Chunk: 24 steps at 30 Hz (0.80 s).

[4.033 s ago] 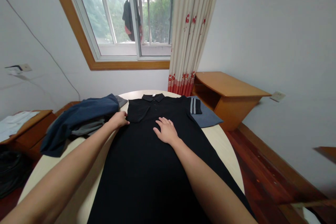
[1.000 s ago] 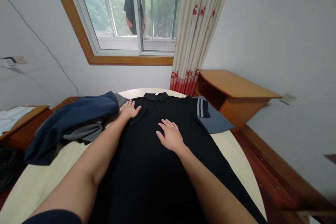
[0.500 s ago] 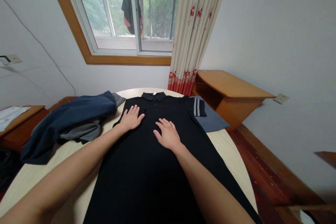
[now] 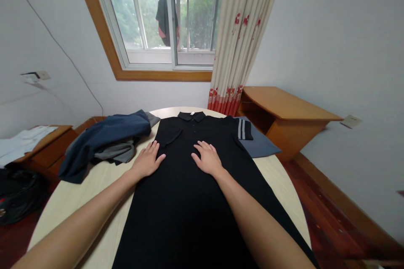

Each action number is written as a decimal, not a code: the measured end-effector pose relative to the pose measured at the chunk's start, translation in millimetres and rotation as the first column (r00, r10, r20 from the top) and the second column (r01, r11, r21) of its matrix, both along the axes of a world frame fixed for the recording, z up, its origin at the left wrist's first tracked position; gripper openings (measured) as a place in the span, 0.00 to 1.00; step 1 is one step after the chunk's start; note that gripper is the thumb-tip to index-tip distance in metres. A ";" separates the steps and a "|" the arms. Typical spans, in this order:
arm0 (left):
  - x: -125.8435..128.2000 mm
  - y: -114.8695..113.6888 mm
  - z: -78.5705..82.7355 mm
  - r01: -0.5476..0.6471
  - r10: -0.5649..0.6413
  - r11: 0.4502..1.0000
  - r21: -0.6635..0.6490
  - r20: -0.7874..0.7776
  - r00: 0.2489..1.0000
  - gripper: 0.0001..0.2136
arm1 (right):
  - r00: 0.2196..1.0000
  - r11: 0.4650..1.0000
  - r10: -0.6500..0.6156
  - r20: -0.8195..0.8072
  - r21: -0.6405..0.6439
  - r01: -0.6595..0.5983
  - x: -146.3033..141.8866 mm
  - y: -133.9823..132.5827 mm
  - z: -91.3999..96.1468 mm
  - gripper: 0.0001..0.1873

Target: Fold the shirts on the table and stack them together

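A black polo shirt (image 4: 186, 193) lies spread on a round, light wooden table (image 4: 97, 193), its collar at the far end. The sleeve on the right, with two grey stripes, sticks out past the body; the left one is folded in over the chest. My left hand (image 4: 147, 160) rests flat on the shirt's left edge, just below that folded sleeve, fingers spread. On the middle of the chest lies my right hand (image 4: 208, 159), also flat and open. Neither hand grips any cloth.
A heap of dark blue and grey clothes (image 4: 110, 138) sits on the table's left side. Folded blue-grey cloth (image 4: 263, 145) lies at the right, partly under the shirt. Wooden furniture (image 4: 293, 105) stands behind right, a cabinet with papers (image 4: 28, 138) at left, beside a black bag (image 4: 22, 195).
My left hand has slid down and outward from the upper chest to the shirt's left edge, uncovering the folded sleeve. My right hand stays on the chest. The view has turned slightly left.
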<state>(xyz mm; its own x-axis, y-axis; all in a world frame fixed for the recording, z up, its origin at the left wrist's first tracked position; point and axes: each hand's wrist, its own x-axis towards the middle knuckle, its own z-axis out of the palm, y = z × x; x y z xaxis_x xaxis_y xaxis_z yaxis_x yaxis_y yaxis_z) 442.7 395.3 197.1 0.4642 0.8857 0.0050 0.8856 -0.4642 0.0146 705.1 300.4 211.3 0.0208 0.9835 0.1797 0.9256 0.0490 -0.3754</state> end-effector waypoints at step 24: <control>-1.8 -17.1 1.7 0.076 -0.079 0.997 0.026 0.104 0.991 0.32 | 0.817 0.818 -0.522 -0.245 0.126 0.561 90.4 8.9 34.1 0.24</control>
